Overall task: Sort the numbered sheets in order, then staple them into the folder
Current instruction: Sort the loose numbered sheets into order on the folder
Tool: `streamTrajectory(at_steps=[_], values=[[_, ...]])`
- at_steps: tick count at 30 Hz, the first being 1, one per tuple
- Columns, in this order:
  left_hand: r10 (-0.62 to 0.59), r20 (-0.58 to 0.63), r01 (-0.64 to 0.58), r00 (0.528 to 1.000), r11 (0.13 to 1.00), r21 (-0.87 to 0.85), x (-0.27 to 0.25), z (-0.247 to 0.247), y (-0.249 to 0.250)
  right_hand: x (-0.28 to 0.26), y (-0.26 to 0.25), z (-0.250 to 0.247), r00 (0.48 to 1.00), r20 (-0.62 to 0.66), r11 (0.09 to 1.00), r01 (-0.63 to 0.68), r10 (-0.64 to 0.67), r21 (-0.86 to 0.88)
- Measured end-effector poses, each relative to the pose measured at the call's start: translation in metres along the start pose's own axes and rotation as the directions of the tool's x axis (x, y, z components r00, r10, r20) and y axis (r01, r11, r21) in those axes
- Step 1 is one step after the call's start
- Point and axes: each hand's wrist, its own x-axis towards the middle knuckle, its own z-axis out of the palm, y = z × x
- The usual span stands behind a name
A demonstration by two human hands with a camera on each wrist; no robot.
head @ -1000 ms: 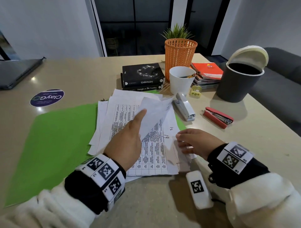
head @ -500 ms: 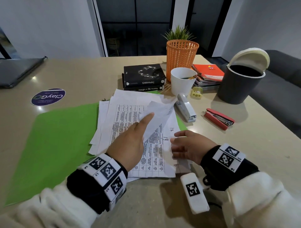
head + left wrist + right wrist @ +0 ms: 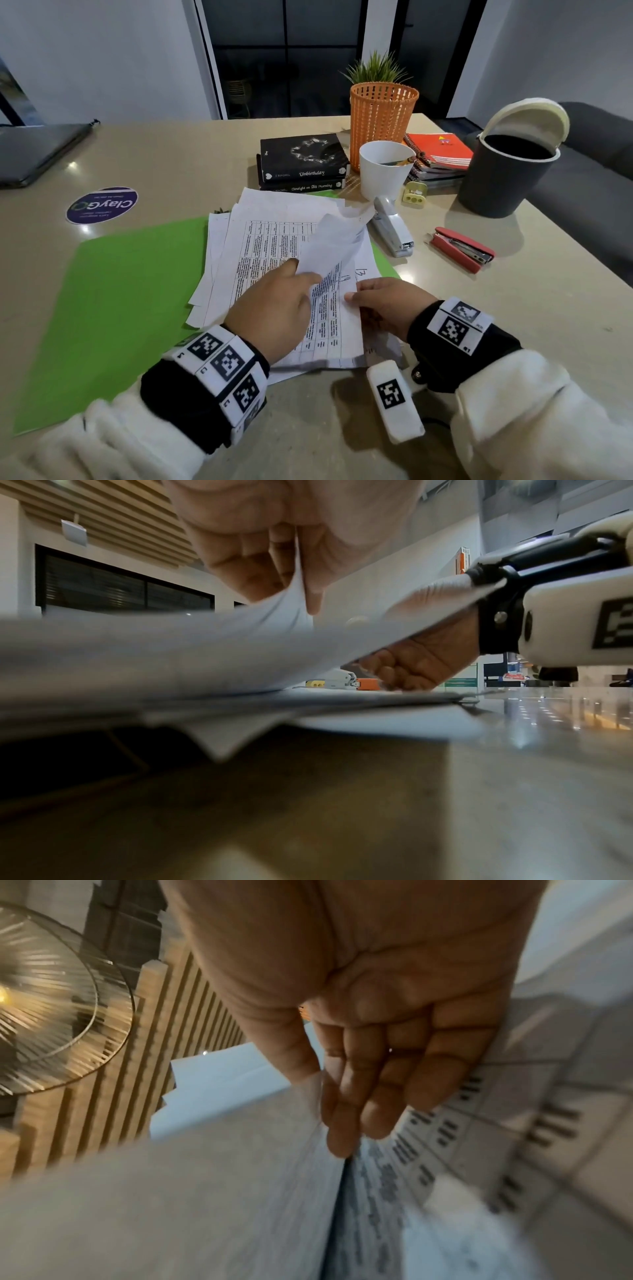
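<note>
A loose stack of printed sheets [image 3: 274, 246] lies on the open green folder [image 3: 130, 301]. My left hand [image 3: 301, 270] pinches the turned-up right corner of the top sheet [image 3: 335, 243] between thumb and fingers, which the left wrist view shows too, left hand [image 3: 301, 588] on the sheet [image 3: 240, 647]. My right hand [image 3: 352, 294] holds the right edge of the sheets, with the paper edge between thumb and fingers [image 3: 325, 1091]. Handwritten numbers [image 3: 361, 273] show on the uncovered margins. A white stapler [image 3: 392, 231] and a red stapler [image 3: 462, 248] lie to the right of the stack.
Behind the sheets are two black books [image 3: 303, 161], an orange basket with a plant [image 3: 382, 116], a white cup [image 3: 383, 168], a yellow sharpener [image 3: 414, 195], spiral notebooks [image 3: 438, 150] and a dark bin [image 3: 507, 171]. A laptop [image 3: 37, 150] sits far left; a tagged white block [image 3: 395, 401] lies near the front edge.
My right hand has slid left onto the right edge of the sheets. The left hand keeps the folded corner raised and has shifted slightly right.
</note>
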Motion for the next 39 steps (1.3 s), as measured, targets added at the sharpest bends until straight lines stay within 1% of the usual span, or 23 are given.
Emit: streamTrajectory(at_steps=[1,4,6,7,10,12,15,19,23,26,30,33,36,39], values=[[0.002,0.025,-0.002,1.0,1.0,0.009,-0.001,-0.001,0.001,0.001,-0.001,0.001,1.0,-0.008,0.999,0.029,-0.029,0.036],[-0.021,0.169,0.011,0.985,0.998,0.057,-0.003,-0.005,0.004,0.004,-0.004,-0.002,0.997,-0.005,0.98,0.072,-0.072,0.188],[-0.022,0.22,0.007,0.975,0.998,0.069,-0.004,-0.006,0.005,0.004,-0.006,-0.006,0.995,0.021,0.973,0.086,-0.093,0.214],[-0.021,0.225,0.002,0.974,0.996,0.088,-0.004,-0.006,0.004,0.004,-0.006,-0.008,0.995,0.029,0.973,0.09,-0.098,0.212],[0.022,0.158,-0.037,0.987,0.995,0.097,-0.003,-0.001,0.002,0.002,-0.004,-0.016,0.995,-0.012,0.989,0.096,-0.095,0.116],[0.028,0.106,-0.037,0.994,0.996,0.079,-0.001,0.0,-0.001,-0.001,-0.001,-0.023,0.993,-0.067,0.995,0.098,-0.098,-0.003],[0.031,0.089,-0.033,0.996,0.999,0.02,0.0,0.001,-0.002,-0.007,0.004,-0.036,0.992,-0.107,0.992,0.061,-0.073,-0.114],[0.035,0.095,-0.035,0.995,0.999,0.003,-0.002,0.001,-0.002,-0.019,0.011,-0.05,0.998,-0.068,0.989,-0.006,-0.004,-0.151],[0.02,0.108,-0.021,0.994,1.0,0.003,-0.002,0.001,-0.002,-0.031,0.015,-0.055,0.998,-0.028,0.943,-0.058,0.051,-0.327],[0.005,0.113,-0.005,0.994,1.0,0.004,-0.002,0.001,-0.001,-0.035,0.016,-0.055,0.995,-0.044,0.927,-0.104,0.095,-0.36],[-0.005,0.117,0.005,0.993,1.0,0.005,-0.001,0.001,0.0,-0.035,0.016,-0.05,0.992,-0.047,0.929,-0.129,0.12,-0.346],[-0.008,0.127,0.007,0.992,1.0,0.004,-0.001,0.001,0.0,-0.033,0.014,-0.046,0.991,-0.088,0.915,-0.127,0.101,-0.382],[-0.01,0.132,0.01,0.991,1.0,-0.002,-0.002,0.001,0.0,-0.032,0.011,-0.043,0.989,-0.144,0.895,-0.092,0.031,-0.437],[-0.006,0.13,0.008,0.991,1.0,-0.011,-0.001,0.001,-0.002,-0.032,0.008,-0.039,0.986,-0.166,0.849,-0.065,-0.028,-0.525]])
